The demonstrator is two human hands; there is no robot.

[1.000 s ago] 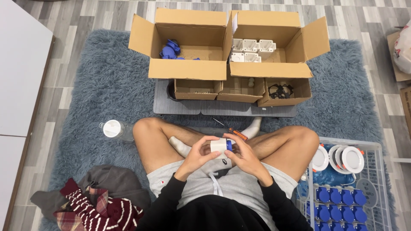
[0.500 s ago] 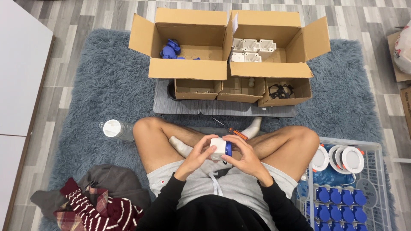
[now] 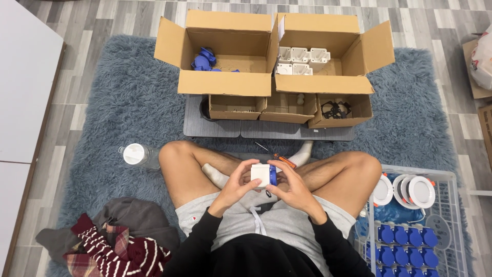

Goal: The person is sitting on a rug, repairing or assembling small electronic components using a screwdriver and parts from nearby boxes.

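Two hands meet over the lap of a person sitting cross-legged on a shaggy grey-blue rug [image 3: 102,102]. The left hand [image 3: 233,187] curls around the left side of a small white block [image 3: 260,174], fingers over its top edge. The right hand [image 3: 292,187] closes on the other side, where a blue piece [image 3: 273,175] sits flush against the block's right face. Both hands pinch this white-and-blue part between them, just above the grey shorts and between the knees.

Beyond the feet, a thin tool with an orange handle [image 3: 283,160] lies on the rug. Farther out, a dark grey board [image 3: 266,132] carries three small open cartons; the right one holds black rings [image 3: 335,109]. Behind them stand two large open cardboard boxes: the left box [image 3: 225,82] contains a few blue parts [image 3: 204,59], the right box [image 3: 323,84] contains white blocks [image 3: 302,59].

At the person's right side, a white wire basket [image 3: 451,177] holds rows of blue round pieces [image 3: 405,237] and several white discs [image 3: 410,190]. To the left, a clear bottle with a white cap [image 3: 138,154] lies on the rug near the knee, and a heap of clothes [image 3: 110,241], dark grey and red striped, sits lower left. A white panel [image 3: 25,82] borders the rug on the far left.
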